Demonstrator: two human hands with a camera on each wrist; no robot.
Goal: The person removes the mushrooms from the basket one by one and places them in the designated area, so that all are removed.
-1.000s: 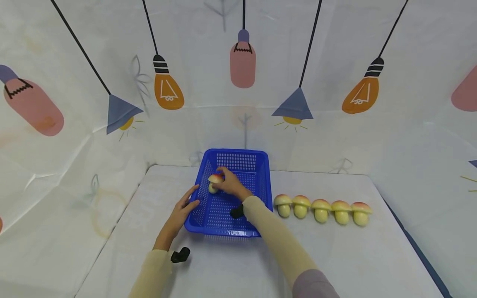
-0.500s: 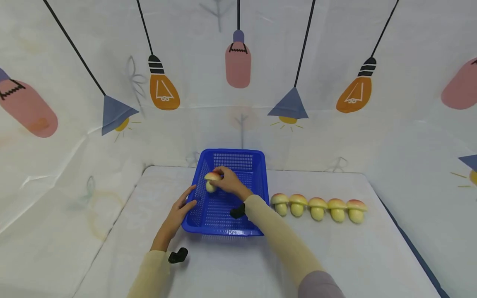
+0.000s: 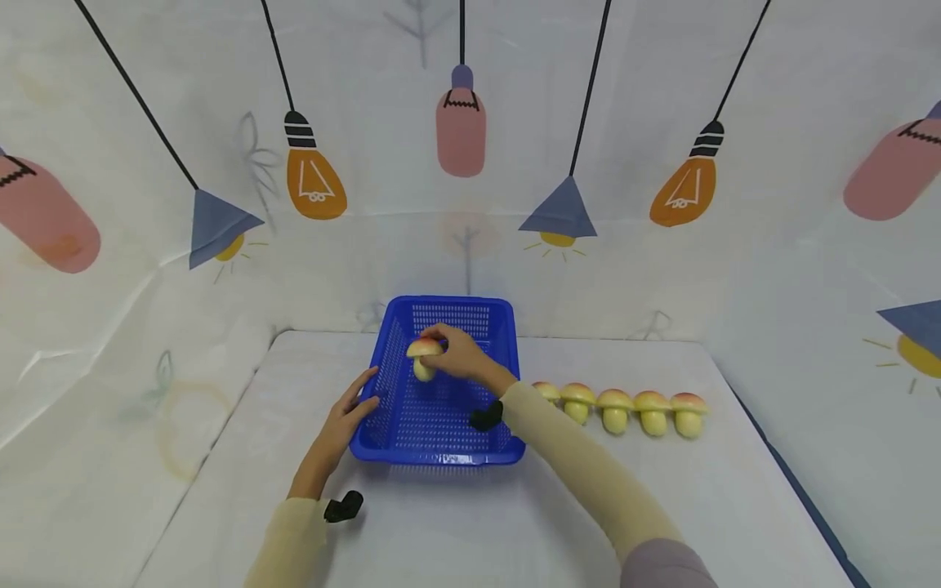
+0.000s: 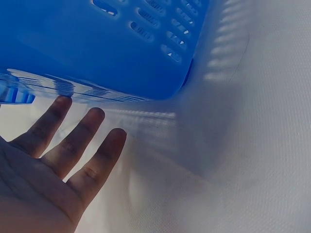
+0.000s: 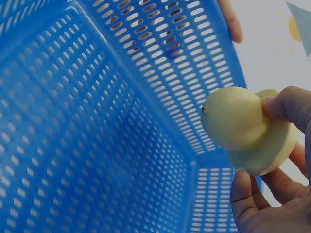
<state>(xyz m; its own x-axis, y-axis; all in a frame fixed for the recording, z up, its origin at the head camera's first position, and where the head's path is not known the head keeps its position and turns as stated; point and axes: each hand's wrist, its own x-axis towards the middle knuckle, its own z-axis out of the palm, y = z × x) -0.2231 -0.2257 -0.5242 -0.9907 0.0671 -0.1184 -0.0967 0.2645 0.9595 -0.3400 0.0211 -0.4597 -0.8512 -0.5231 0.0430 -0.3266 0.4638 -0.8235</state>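
Note:
My right hand (image 3: 461, 358) pinches a toy mushroom (image 3: 424, 349) with a yellow stem and reddish cap, over the left half of a blue plastic basket (image 3: 441, 459). In the right wrist view, thumb and fingers hold the mushroom (image 5: 238, 119) by its cap, stem end toward the camera, near the basket's perforated side wall. Along the basket's left side my left hand (image 3: 341, 420) rests against the rim. The left wrist view shows its straight fingers (image 4: 99, 165) beside the basket's outer wall (image 4: 121, 53). No other mushroom shows inside the basket.
Several similar toy mushrooms (image 3: 614, 410) stand in a row right of the basket, the leftmost partly hidden by my right sleeve. A white-covered table (image 3: 456, 531) lies beneath. Behind it hangs a white sheet (image 3: 397, 253) printed with lamps.
The head view has turned slightly right, so the scene shifts left. My right hand and its mushroom have moved a little right within the basket. The left hand stays at the rim.

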